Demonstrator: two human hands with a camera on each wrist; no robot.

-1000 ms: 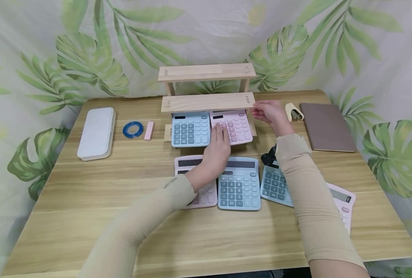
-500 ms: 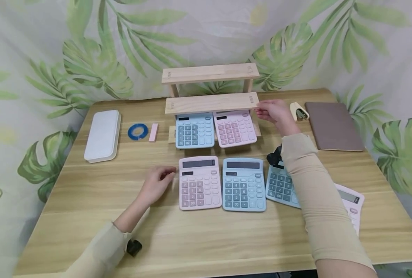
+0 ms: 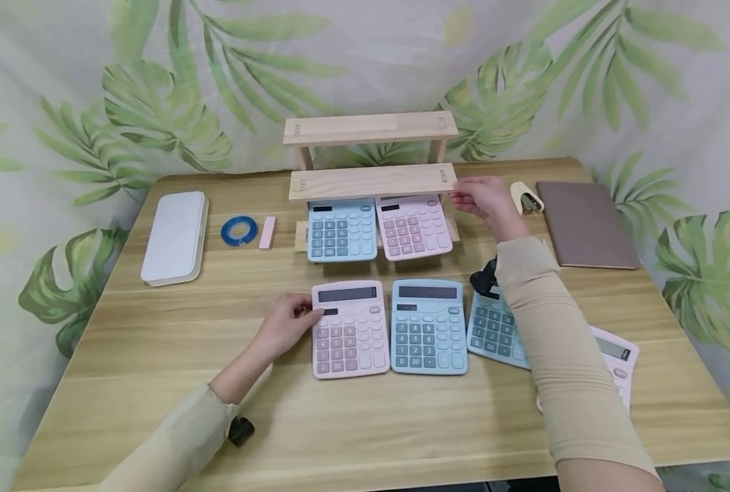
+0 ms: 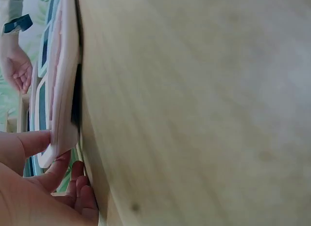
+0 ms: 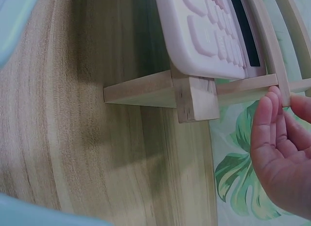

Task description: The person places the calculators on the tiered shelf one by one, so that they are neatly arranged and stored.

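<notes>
My left hand [image 3: 286,324] pinches the left edge of a pink calculator [image 3: 365,324], thumb on its face by the small solar window and fingertips under the rim. In the left wrist view that pink calculator [image 4: 63,85] stands slightly off the wooden surface at this edge. My right hand [image 3: 487,201] holds the right end of the wooden rack's middle board [image 3: 371,182], between thumb and fingers in the right wrist view. On the rack's lower level lean a blue calculator [image 3: 342,231] and another pink calculator [image 5: 204,36], their tops hidden under the board.
A blue calculator [image 3: 429,328] lies right beside the pinched one. Another blue calculator [image 3: 494,328] and a pink one [image 3: 614,355] lie partly under my right sleeve. Around them are a white case [image 3: 174,236], blue tape roll [image 3: 238,231], pink bar [image 3: 268,232], stapler [image 3: 526,198] and brown notebook [image 3: 586,222].
My left hand has left the pink calculator on the rack, come down to the left and taken the front pink calculator's edge. My right hand stays on the board.
</notes>
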